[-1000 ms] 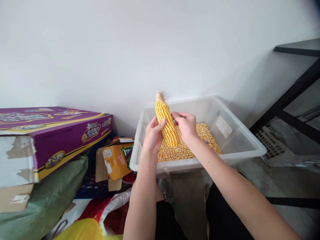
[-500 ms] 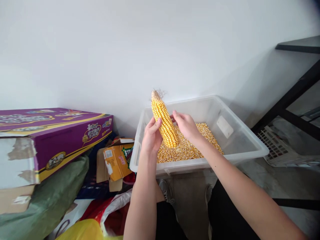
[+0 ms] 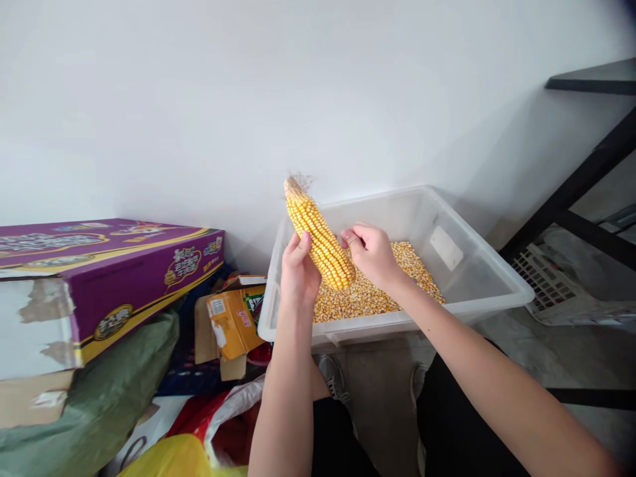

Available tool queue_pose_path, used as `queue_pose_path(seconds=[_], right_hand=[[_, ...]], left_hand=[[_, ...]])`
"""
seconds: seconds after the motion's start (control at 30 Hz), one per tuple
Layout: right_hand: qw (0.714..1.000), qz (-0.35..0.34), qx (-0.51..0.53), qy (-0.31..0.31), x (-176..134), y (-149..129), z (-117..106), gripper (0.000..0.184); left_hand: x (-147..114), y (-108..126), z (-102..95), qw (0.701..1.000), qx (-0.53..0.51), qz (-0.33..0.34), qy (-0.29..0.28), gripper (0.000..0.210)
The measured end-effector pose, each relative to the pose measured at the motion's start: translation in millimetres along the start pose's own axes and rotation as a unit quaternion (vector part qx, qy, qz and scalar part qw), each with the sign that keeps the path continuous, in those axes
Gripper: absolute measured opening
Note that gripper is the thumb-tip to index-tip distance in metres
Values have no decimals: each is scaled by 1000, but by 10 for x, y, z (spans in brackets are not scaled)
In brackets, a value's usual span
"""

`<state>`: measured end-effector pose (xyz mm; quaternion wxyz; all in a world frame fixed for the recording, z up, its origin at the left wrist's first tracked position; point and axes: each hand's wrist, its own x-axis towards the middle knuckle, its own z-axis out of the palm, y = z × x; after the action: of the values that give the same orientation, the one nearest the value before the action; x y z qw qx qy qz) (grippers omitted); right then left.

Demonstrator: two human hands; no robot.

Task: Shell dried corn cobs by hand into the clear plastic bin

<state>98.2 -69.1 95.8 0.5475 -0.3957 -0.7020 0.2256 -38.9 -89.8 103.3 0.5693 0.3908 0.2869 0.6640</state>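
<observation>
A knobbly, tapered corn cob (image 3: 325, 246) is clasped by the left hand (image 3: 301, 270) over a translucent tub (image 3: 477, 278); nearby, the right hand (image 3: 371, 252) is pinched together.

One left hand (image 3: 301, 271), one right hand (image 3: 371, 250), two in all, and just one corn cob (image 3: 322, 240) toward the left edge of one plastic tub (image 3: 470, 278)! Kernels (image 3: 368, 303) in there: too many to count. Alongside, one purple carton (image 3: 144, 271), one orange box (image 3: 233, 324); below, two shoes (image 3: 332, 376).
</observation>
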Motion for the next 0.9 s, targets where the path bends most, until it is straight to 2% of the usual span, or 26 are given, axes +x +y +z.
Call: queue_pose_path(seconds=[0.07, 0.13, 0.27, 0.37, 0.43, 0.5, 0.63, 0.8, 0.9], right_hand=[[995, 54, 73, -42, -6, 25, -25, 34], [977, 119, 166, -65, -7, 69, -23, 36], [918, 237, 318, -17, -3, 146, 33, 36], [879, 312, 360, 8, -15, 160, 85, 38], [867, 346, 358, -13, -29, 151, 114, 44], [883, 340, 320, -51, -41, 129, 133, 51], [940, 241, 225, -86, -48, 44, 137, 55], [967, 158, 194, -52, -58, -26, 158, 54], [975, 128, 179, -29, -41, -59, 180, 50]], left_hand=[[4, 8, -31, 1000, -6, 1, 6, 31], [7, 11, -55, 1000, -14, 3, 13, 32], [6, 7, -64, 999, -24, 7, 23, 31], [2, 5, -44, 1000, -16, 6, 24, 31], [-6, 6, -19, 1000, -8, 8, 15, 31], [-17, 2, 16, 1000, 1, 9, 0, 31], [-35, -43, 86, 1000, 8, 15, -9, 27], [-55, -106, 171, 999, -7, 7, 37, 31], [-93, -103, 230, 999, 6, -3, 44, 33]])
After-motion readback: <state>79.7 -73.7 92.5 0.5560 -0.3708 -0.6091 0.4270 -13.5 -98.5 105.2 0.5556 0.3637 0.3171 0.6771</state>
